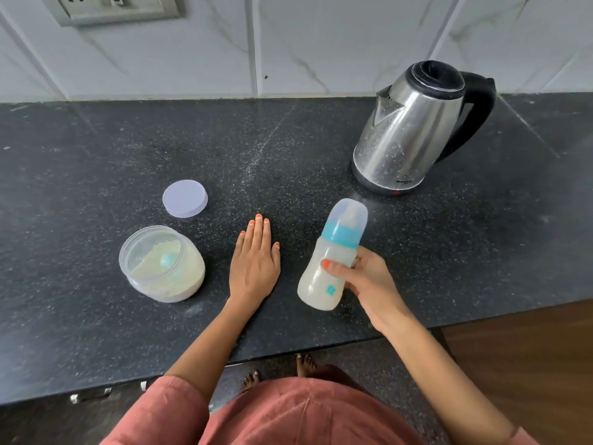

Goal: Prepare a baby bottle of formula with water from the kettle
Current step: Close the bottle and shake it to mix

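My right hand (361,277) grips a baby bottle (324,268) around its middle, tilted with the top leaning away. The bottle holds milky white liquid, has a blue collar and a clear cap on top. My left hand (255,261) lies flat, palm down, on the dark counter (288,149) with fingers together, holding nothing. To its left stands an open clear jar of formula powder (162,263) with a blue scoop inside. The jar's pale round lid (185,198) lies behind it. A steel kettle (414,130) with black handle and shut lid stands at the back right.
A tiled wall with a socket panel (112,8) rises behind the counter. The counter's front edge runs below my arms, with a wooden surface (529,364) at the lower right. Bare feet show on the floor beneath.
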Tool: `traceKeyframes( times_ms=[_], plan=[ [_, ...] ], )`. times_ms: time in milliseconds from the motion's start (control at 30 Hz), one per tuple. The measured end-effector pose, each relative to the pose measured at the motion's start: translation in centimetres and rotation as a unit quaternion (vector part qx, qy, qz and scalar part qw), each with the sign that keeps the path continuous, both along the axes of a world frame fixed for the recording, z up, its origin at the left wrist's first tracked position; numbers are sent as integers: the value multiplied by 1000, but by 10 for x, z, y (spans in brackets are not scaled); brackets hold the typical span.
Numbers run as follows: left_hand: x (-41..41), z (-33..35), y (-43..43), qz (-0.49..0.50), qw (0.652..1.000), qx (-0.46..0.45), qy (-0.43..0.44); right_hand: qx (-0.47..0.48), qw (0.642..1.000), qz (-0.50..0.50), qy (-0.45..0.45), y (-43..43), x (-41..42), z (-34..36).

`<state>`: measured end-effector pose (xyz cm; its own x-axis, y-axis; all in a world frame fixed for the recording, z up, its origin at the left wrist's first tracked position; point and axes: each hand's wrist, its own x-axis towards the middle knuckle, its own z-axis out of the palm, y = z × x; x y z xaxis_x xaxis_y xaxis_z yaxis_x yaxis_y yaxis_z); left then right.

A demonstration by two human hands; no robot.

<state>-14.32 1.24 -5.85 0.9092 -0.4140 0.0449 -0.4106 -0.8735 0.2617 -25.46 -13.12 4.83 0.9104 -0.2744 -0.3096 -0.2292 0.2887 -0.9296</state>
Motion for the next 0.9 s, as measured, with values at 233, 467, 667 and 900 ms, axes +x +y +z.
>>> traceKeyframes(
  times_ms=[233, 467, 667, 900],
  plan=[
    [-1, 1, -1, 1, 1000, 0, -1, 90, 992, -83, -25, -3, 10, 2],
    [-1, 1, -1, 0, 1000, 0, -2, 99, 988, -105, -49, -12, 13, 7],
    [-1, 2, 0, -1, 1000, -2, -1, 41, 999, -16, -5, 2, 6, 0],
    [-1, 2, -1, 0, 1000, -5, 2, 176, 971, -153, -45, -13, 17, 3]
  ],
)
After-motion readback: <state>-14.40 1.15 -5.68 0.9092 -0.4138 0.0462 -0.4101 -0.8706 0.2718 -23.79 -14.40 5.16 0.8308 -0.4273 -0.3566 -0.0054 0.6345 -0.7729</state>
